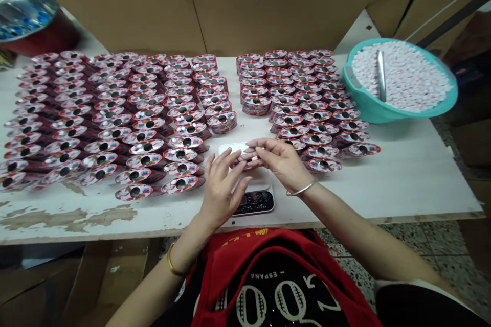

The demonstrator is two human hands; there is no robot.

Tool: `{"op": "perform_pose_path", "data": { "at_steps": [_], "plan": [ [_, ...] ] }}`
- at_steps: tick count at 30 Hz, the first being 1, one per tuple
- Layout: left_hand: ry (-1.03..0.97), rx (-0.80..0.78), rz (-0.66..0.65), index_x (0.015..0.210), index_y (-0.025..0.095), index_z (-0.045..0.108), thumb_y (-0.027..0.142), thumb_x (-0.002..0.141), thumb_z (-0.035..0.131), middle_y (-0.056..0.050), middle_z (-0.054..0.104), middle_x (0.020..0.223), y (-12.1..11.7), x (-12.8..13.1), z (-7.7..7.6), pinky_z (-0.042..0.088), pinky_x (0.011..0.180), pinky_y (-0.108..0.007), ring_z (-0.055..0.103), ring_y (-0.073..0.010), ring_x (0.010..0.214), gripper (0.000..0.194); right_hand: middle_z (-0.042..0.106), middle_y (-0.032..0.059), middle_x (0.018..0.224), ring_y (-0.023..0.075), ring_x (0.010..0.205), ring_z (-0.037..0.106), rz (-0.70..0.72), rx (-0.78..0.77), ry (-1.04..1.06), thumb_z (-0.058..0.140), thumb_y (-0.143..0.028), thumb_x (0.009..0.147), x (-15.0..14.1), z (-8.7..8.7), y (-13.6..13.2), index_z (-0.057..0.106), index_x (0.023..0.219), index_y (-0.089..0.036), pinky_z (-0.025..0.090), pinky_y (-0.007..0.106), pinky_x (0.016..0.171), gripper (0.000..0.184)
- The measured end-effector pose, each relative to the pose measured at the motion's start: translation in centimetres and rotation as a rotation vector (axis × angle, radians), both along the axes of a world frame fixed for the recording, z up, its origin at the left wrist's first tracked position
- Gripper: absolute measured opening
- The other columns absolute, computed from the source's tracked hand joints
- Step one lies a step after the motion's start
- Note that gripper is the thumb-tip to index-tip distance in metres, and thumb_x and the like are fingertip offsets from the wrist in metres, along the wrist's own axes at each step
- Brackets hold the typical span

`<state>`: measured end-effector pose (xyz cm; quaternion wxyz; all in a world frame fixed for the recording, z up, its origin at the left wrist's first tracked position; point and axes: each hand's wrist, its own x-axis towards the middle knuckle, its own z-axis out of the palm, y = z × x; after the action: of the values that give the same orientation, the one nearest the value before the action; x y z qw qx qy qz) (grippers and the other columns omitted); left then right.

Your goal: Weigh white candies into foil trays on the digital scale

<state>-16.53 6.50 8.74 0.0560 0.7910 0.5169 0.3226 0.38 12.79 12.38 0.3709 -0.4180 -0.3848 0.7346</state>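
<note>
My left hand [221, 186] is over the kitchen scale [253, 203], its fingers spread and loosely curved, with nothing visible in its grasp. My right hand [284, 162] meets it from the other side, fingertips drawn together; what they hold, if anything, is hidden. Under the fingers a bit of a red-and-white shape shows above the scale's white plate [230, 149], mostly covered. Close on both sides stand rows of red-and-white packs with oval tops and dark round holes, such as the left pack [180, 184] and the right pack [324, 165].
A teal basin [351, 87] heaped with small white pieces [414, 79] stands at the right, a metal scoop [381, 76] stuck in it. Cardboard boxes [268, 15] wall off the back. At far left sits a red pot [46, 36] with blue-and-silver items. The table's front edge [95, 237] lies near me.
</note>
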Motion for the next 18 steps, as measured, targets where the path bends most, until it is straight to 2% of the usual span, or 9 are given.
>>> {"op": "perform_pose_path", "data": {
  "at_steps": [4,8,13,15,18],
  "plan": [
    [-0.083,-0.014,0.082,0.122,0.023,0.056,0.025,0.09,0.057,-0.011,0.059,0.127,-0.2,-1.2,0.2,0.033,0.11,-0.05,0.05,-0.0251,0.128,0.032,0.065,0.005,0.1,0.0128,0.09,0.066,0.026,0.038,-0.037,0.067,-0.044,0.082,-1.0,0.0,0.1,0.063,0.1,-0.018,0.06,0.026,0.077,0.031],
    [-0.11,-0.026,0.084,0.123,0.023,0.056,0.024,0.089,0.058,-0.011,0.06,0.125,-0.6,-1.8,-0.2,0.038,0.106,-0.046,0.052,-0.0245,0.124,0.034,0.065,0.0068,0.103,0.0146,0.097,0.064,0.042,0.051,-0.058,0.064,-0.05,0.084,-1.1,0.4,-0.1,0.063,0.102,-0.018,0.06,0.025,0.074,0.037],
    [-0.021,-0.028,0.067,0.131,0.024,0.051,0.03,0.09,0.058,-0.013,0.054,0.136,-0.6,-1.0,-0.9,0.03,0.111,-0.052,0.044,-0.0276,0.133,0.042,0.064,0.0085,0.108,0.0177,0.105,0.062,0.062,0.112,-0.105,0.059,-0.055,0.086,0.0,1.7,-0.3,0.062,0.109,-0.02,0.06,0.025,0.07,0.042],
    [0.016,-0.034,0.043,0.131,0.024,0.05,0.031,0.091,0.057,-0.012,0.053,0.139,-0.3,-0.3,-0.9,0.026,0.113,-0.055,0.041,-0.0276,0.136,0.041,0.065,0.008,0.108,0.0177,0.103,0.062,0.016,0.2,-0.168,0.06,-0.053,0.087,1.1,2.8,-0.1,0.065,0.106,-0.02,0.06,0.026,0.069,0.038],
    [0.074,-0.029,0.0,0.129,0.023,0.051,0.031,0.092,0.054,-0.012,0.052,0.141,0.3,0.7,-0.9,0.022,0.115,-0.057,0.039,-0.0276,0.139,0.038,0.065,0.0081,0.104,0.0167,0.095,0.064,-0.175,0.359,-0.29,0.062,-0.042,0.088,4.2,4.2,1.6,0.067,0.099,-0.019,0.058,0.026,0.069,0.026]
  ]
}}
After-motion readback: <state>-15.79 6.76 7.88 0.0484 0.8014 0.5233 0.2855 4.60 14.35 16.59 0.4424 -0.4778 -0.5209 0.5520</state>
